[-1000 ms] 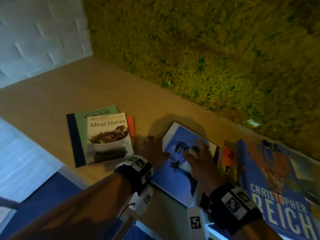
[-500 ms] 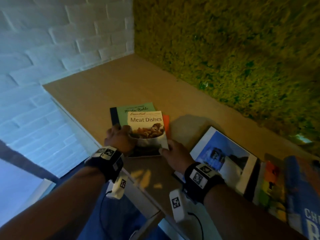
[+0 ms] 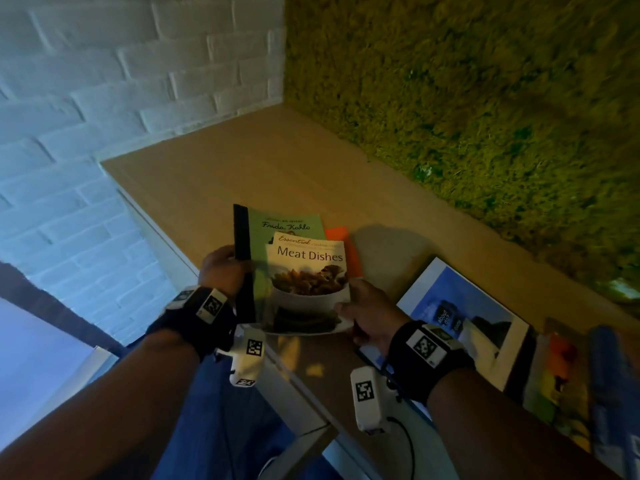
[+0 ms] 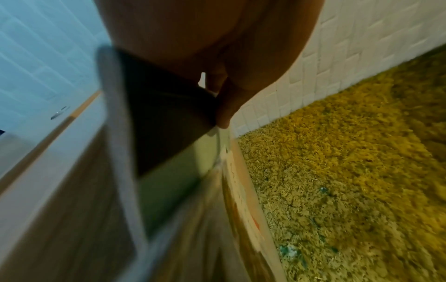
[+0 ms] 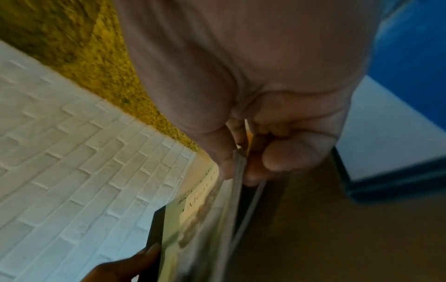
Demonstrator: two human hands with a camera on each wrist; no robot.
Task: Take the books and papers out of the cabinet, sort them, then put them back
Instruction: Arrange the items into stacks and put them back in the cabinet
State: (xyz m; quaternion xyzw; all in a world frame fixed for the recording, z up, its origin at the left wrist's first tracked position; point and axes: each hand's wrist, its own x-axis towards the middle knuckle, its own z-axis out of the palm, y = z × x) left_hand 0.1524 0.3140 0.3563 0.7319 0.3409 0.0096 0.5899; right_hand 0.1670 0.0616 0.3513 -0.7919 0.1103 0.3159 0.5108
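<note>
— On the shelf (image 3: 214, 174), near its front edge, what's in hand?

— A small stack. The left hand (image 3: 221, 271) is curled round the dark spine of the green book (image 3: 277, 223), thumb side on top. The right hand (image 3: 367, 310) pinches the stack's near right corner; the right wrist view shows the thumb above and fingers (image 5: 277, 158) below the page edges. The cookbook (image 3: 308, 282) lies loose on top of the green one, with an orange book (image 3: 343, 244) peeking out underneath.

— Is the stack off the shelf?

— The near edge looks raised and tilted toward the person; whether the far edge rests on the wood I can't tell.

— So how to lift it well?

— I'd judge the risk is the cookbook sliding, since it is smaller and not squared to the others. Keep the stack level, or tilt it toward the spine hand, and press the thumbs down so all the covers are clamped together. The orange one is offset to the right, so the right fingers should reach under it too, or it may stay behind.

— Anything to steer clear of?

— The blue magazine (image 3: 460, 317) lies just right of the right hand, and more books (image 3: 613, 382) beyond it. Lift straight up and back before swinging sideways.
</note>
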